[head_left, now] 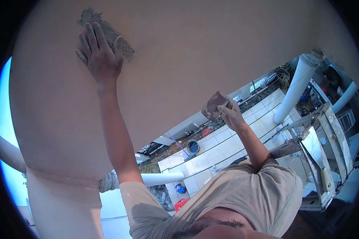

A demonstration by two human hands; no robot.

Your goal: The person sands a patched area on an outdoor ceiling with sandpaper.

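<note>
My left hand [103, 57] reaches up against a smooth beige plastered surface [179, 51]. Its fingers are spread and dusted grey, with the tips over a rough patch of grey, wet-looking filler [115, 39]. The patch shows beyond the fingers and to the right of the thumb. Lower on the right, my right hand [233, 115] pinches a worn brown piece, probably sandpaper [215, 105], between thumb and fingers. It is held away from the surface, near the surface's lower edge.
Far below lies a white-tiled floor [223, 145] with a dark bucket [193, 147], a blue item [180, 188] and a red container [181, 204]. White columns [297, 87] rise at the right. Stained metal framework [317, 159] stands close by my right side.
</note>
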